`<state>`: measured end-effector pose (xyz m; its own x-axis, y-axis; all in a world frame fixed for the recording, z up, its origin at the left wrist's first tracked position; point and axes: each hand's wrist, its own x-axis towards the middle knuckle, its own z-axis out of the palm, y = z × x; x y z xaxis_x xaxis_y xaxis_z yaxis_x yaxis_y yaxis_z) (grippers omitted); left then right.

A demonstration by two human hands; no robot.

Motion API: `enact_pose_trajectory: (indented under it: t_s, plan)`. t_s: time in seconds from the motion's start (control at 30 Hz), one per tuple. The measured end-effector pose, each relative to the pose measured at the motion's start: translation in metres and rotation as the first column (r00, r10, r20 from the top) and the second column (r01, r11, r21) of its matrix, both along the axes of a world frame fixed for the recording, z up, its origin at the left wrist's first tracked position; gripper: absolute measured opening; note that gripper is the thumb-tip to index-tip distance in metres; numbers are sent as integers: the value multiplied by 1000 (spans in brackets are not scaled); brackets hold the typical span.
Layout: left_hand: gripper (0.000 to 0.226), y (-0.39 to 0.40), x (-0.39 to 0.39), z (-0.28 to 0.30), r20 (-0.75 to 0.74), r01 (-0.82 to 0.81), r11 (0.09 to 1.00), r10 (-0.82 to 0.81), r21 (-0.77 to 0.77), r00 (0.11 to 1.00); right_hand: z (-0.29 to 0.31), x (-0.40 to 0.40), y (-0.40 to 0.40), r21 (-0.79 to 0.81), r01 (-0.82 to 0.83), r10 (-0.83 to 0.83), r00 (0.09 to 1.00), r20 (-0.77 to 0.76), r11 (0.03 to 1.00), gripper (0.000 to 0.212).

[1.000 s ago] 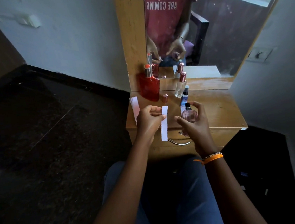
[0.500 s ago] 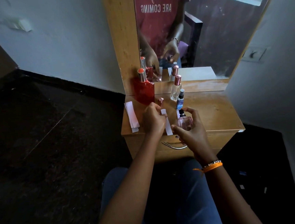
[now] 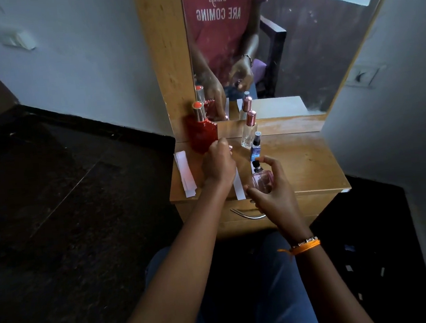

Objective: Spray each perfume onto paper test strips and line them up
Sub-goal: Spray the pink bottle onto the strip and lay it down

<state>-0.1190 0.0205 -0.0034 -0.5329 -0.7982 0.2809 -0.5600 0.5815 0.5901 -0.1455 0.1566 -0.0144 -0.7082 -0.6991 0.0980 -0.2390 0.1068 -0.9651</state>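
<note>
- Wooden dresser top [image 3: 307, 163] stood below a mirror [image 3: 286, 39].
- Left hand [image 3: 218, 164] lay over a test strip [image 3: 239, 187] at the front edge; its grip could not be told.
- Right hand [image 3: 274, 194] gripped the pink perfume bottle [image 3: 262, 180]; likely step: laying the sprayed strip. Next: set the bottle down.
- Fresh strips [image 3: 185, 172] lay at the left edge.

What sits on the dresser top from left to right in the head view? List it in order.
Stack of test strips → red bottle → left hand → laid strip → pink bottle in the right hand.
</note>
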Motion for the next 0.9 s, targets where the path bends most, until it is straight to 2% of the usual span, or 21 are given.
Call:
enact_pose_trajectory:
  t_s: [0.17,0.27,0.4,0.53,0.67,0.77,0.83,0.9]
  plan:
    - [16,8,9,15,-74,11,1000,-12,-16,997,-4,-1,-1,18,10,-10,999,-40,1000,63]
    - [17,13,23,27,-129,54,984,-32,172,991,-6,2,-1,26,5,-2,994,-108,1000,65]
    - [18,11,49,41,-137,214,862,-169,459,976,-3,7,-2,-4,-32,31,991,-132,999,66]
    - [18,13,60,48,-209,276,712,-183,645,961,1,9,-1,31,-135,138,976,-166,990,77]
    - [18,17,67,50,-210,329,621,-259,711,943,1,12,0,15,-200,200,961,-193,980,75]
    - [16,19,73,52,-209,350,603,-293,717,933,2,11,2,-2,-207,203,961,-185,978,73]
    - [21,23,76,51,-217,328,604,-251,727,943,2,12,2,-23,-191,183,964,-191,981,72]
    - [28,30,81,46,-252,308,561,-178,768,951,3,12,0,-29,-138,130,972,-194,990,65]
